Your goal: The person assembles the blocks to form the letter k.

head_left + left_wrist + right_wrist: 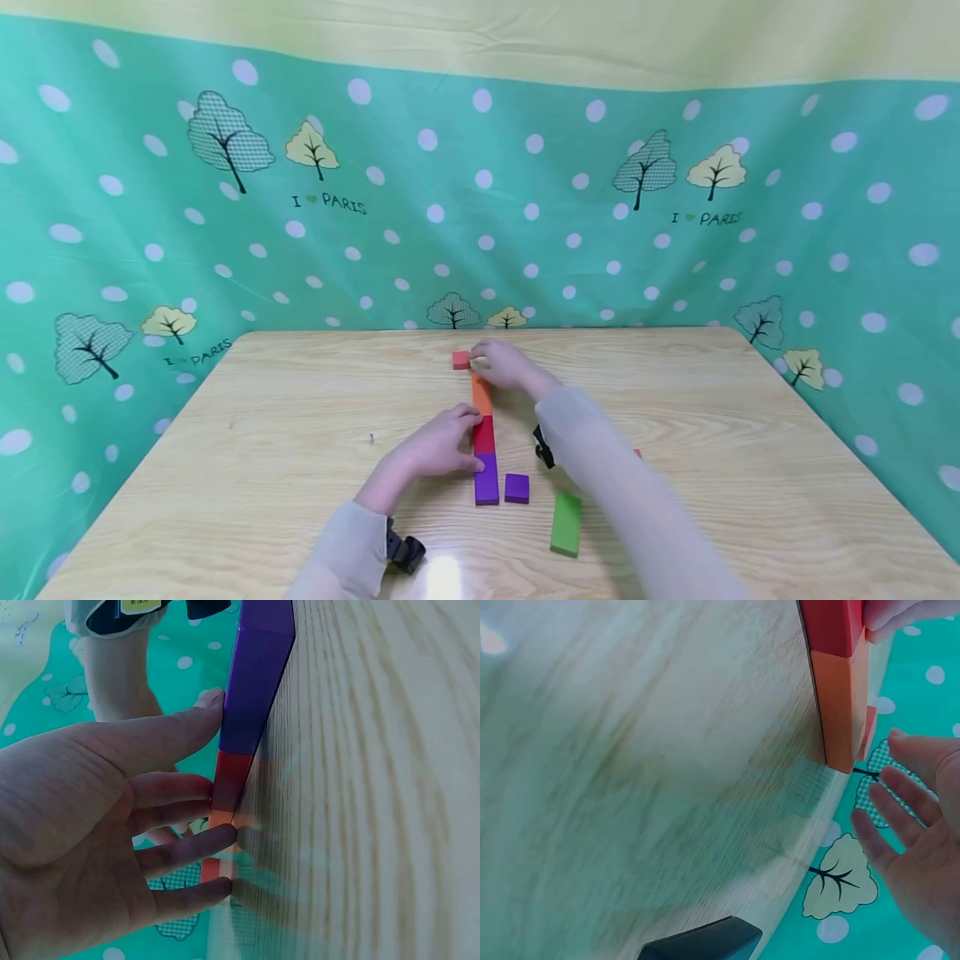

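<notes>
- Wood-grain table [300,400]: pale surface, bordered at the far edge and on both sides by green dotted cloth [420,192] printed with trees.
- Block row: at the middle of the table, long axis running near to far. Purple block [486,483] forms the near end, red block [483,435] the middle, orange block [482,396] the far end; ends touch.
- Small red block [461,360]: just left of the row's far end.
- Small purple block [517,488]: just right of the row's near end.
- Green block [566,525]: near and right of the row, lying flat, long axis roughly near to far.
- Left hand [438,442]: reaches in from the near left; fingers extended and spread along the row's left side, thumb against the purple block.
- Right hand [506,364]: reaches across to the row's far end; fingers loosely extended, gripping nothing.
</notes>
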`<state>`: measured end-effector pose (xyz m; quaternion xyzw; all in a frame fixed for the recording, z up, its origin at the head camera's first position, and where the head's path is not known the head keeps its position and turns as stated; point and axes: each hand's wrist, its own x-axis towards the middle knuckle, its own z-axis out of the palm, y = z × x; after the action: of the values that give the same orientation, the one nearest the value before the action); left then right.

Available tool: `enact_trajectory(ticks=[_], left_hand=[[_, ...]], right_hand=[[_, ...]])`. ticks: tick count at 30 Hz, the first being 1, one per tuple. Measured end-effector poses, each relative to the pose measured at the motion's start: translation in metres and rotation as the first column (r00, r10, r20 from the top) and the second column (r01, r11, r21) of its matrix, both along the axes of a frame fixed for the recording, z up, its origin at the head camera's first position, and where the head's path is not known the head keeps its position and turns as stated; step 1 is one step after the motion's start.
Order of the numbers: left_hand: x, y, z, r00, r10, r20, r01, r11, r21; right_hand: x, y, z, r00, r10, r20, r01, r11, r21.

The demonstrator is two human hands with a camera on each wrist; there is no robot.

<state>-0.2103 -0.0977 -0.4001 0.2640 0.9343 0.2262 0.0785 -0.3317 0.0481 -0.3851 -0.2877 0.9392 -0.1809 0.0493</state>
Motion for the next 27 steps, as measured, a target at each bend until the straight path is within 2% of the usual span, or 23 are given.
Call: enact_trajectory(ticks=[4, 12, 18, 27], left_hand=[[0.001, -0.003, 0.000, 1.000, 0.007, -0.003, -0.007, 1.000, 0.004], [0.000, -0.001, 0.000, 1.000, 0.010, 0.006, -0.010, 1.000, 0.003], [0.000, 0.000, 0.001, 1.000, 0.012, 0.012, -0.012, 1.000, 0.003], [0.000, -0.001, 0.003, 1.000, 0.004, 0.008, -0.004, 1.000, 0.001]], right_hand=[[-0.003, -0.007, 0.001, 1.000, 0.020, -0.003, -0.020, 1.000, 0.021], [-0.007, -0.010, 0.002, 1.000, 0.000, 0.003, 0.000, 0.998, 0.069], [-0.011, -0.014, -0.001, 1.000, 0.017, -0.014, -0.015, 0.993, 0.114], [-0.012, -0.023, -0.005, 0.999, -0.036, -0.014, 0.037, 0.994, 0.103]])
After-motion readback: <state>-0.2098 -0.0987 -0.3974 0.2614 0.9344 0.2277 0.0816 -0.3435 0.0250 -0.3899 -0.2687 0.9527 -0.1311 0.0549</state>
